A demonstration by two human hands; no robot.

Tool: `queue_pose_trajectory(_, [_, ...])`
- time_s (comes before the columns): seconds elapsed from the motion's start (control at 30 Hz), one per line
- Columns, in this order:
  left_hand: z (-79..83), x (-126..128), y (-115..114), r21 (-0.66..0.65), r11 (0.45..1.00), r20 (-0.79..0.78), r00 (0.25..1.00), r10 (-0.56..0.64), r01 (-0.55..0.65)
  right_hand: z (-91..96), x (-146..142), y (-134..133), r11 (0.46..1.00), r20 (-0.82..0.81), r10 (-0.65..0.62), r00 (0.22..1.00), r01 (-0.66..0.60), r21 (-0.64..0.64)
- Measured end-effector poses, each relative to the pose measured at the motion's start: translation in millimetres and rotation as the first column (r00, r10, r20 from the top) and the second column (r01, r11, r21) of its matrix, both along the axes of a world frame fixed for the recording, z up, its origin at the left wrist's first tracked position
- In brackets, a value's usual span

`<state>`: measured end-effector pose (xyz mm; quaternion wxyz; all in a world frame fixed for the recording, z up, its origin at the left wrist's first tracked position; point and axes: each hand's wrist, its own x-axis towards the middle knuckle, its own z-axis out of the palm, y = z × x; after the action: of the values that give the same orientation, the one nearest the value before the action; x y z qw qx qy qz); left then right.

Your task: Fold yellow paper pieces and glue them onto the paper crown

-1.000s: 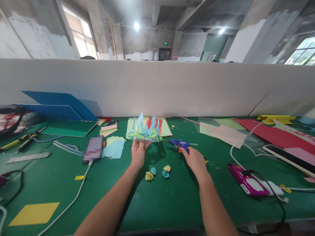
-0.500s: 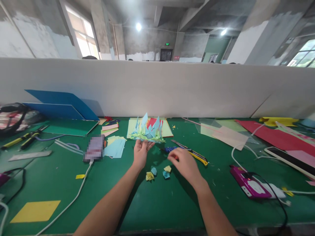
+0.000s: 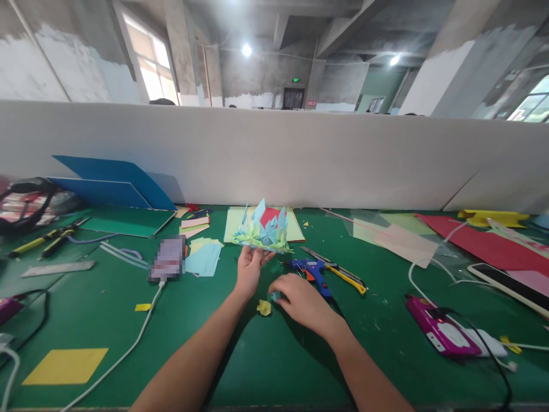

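Note:
My left hand (image 3: 251, 268) holds up a spiky folded paper piece (image 3: 263, 230) in light blue and green, gripped from below above the green table (image 3: 274, 355). My right hand (image 3: 300, 300) lies low on the table with its fingers curled over small folded paper bits; a blue one (image 3: 273, 296) shows at its fingertips. A small yellow folded bit (image 3: 264, 308) lies just left of that hand. A blue glue gun (image 3: 313, 269) rests on the table behind my right hand, apart from it.
A yellow utility knife (image 3: 345, 274) lies beside the glue gun. Paper stacks (image 3: 201, 256), a phone (image 3: 167, 258) on a white cable, blue boards (image 3: 115, 177), pliers (image 3: 43, 239), a ruler (image 3: 58, 268) stand left. A magenta device (image 3: 441, 332), red and yellow sheets lie right. A grey partition (image 3: 300, 154) walls the back.
My right hand let go of the blue glue gun, which now lies on the table, and moved left and nearer onto the small folded bits. My left hand kept holding the spiky paper piece.

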<state>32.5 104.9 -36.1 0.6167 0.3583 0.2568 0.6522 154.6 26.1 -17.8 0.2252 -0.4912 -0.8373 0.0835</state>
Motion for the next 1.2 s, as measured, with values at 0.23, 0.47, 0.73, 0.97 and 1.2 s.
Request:
queue_pose_trajectory(0.23, [-1.6, 1.5, -0.1, 0.005, 1.000, 0.007, 1.000, -0.020, 0.020, 32.5, 12.6, 2.7, 0.983, -0.423, -0.020, 0.906, 0.096, 0.159])
queue_pose_trajectory(0.47, [-4.6, -0.2, 0.6, 0.003, 0.999, -0.015, 0.999, -0.044, 0.044, 40.6, 8.0, 40.4, 0.881, -0.434, -0.046, 0.900, 0.241, 0.406])
queue_pose_trajectory(0.73, [-8.2, 0.8, 1.2, -0.007, 0.999, -0.030, 0.998, -0.047, 0.047, 31.8, 2.3, 51.7, 0.888, -0.334, -0.057, 0.941, 0.201, 0.414])
queue_pose_trajectory(0.97, [-6.4, 0.4, 0.6, -0.002, 0.999, -0.039, 0.998, -0.040, 0.040, 33.5, 4.8, 51.0, 0.904, -0.273, -0.060, 0.960, 0.168, 0.393])
queue_pose_trajectory(1.2, [-4.3, -0.4, -0.7, 0.001, 0.999, -0.046, 0.998, -0.040, 0.040, 36.0, 6.4, 44.8, 0.908, -0.269, -0.066, 0.961, 0.170, 0.384])
